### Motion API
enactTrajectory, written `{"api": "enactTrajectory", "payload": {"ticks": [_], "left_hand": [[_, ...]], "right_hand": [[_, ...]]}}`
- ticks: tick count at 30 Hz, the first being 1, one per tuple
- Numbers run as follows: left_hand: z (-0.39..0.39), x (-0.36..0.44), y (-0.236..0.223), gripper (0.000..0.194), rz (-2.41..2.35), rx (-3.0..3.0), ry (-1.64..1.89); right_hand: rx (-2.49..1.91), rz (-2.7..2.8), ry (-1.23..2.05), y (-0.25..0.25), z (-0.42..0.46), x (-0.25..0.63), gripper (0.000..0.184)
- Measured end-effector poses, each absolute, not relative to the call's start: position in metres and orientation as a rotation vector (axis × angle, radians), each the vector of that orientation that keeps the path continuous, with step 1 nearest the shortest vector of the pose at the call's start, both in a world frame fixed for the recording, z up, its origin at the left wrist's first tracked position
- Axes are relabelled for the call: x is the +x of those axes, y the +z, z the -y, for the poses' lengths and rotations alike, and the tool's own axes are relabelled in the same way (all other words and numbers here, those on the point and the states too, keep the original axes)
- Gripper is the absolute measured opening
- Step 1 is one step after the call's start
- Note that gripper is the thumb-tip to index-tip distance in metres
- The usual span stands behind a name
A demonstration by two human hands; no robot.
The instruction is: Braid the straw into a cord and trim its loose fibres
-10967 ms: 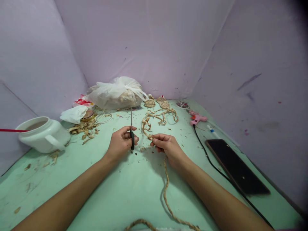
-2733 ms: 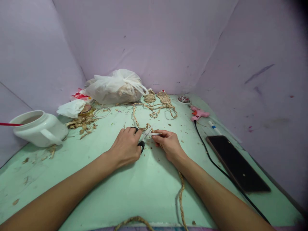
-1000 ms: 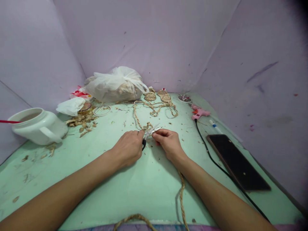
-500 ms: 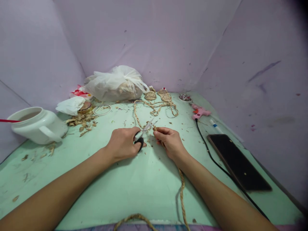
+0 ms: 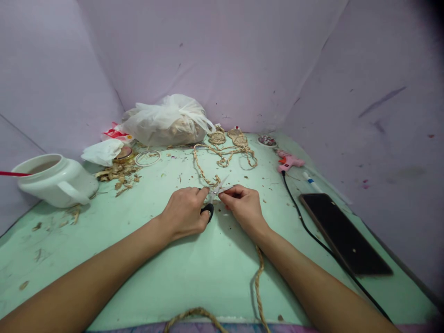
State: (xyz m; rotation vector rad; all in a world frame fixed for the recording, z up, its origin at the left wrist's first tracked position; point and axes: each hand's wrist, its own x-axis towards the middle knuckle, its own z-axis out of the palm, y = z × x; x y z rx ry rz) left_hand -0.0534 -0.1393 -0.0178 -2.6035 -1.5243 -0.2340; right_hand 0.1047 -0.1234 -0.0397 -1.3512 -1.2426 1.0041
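My left hand (image 5: 185,210) is closed on the black handles of a pair of scissors (image 5: 210,210), whose blades are spread and point away to the right. The blades reach right up to the fingers of my right hand (image 5: 244,206). Those fingers are pinched together on a braided straw cord (image 5: 258,282); its tip is hidden by the fingers. From beneath my right wrist the cord runs down to the table's front edge. Beyond the scissors lies a thinner length of braided cord (image 5: 197,162), looped on the table. Two flat woven pieces (image 5: 217,138) rest behind it.
A white teapot-like pot (image 5: 76,180) with a red stick stands at left, near dry straw scraps (image 5: 120,173) and a ring (image 5: 147,158). A plastic bag (image 5: 166,122) sits at the back. On the right are a pink glue gun (image 5: 289,163), its black cable, a marker (image 5: 312,181) and a phone (image 5: 343,233).
My left hand has moved right with the scissors, bringing the blades against my right fingers. The cord end that stuck up from the right fingertips no longer shows.
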Motion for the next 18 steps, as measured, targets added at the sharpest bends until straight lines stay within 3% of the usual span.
{"api": "enactTrajectory", "payload": {"ticks": [12, 18], "left_hand": [[0.1379, -0.0521, -0.0147, 0.025, 1.495, -2.709, -0.159], [0.1337, -0.0589, -0.0136, 0.019, 1.688, -2.708, -0.372]], "right_hand": [[-1.319, 1.146, 1.077, -0.0388, 0.1224, 0.1041, 0.008], [-1.305, 1.080, 1.128, -0.0400, 0.1219, 0.1037, 0.015]]}}
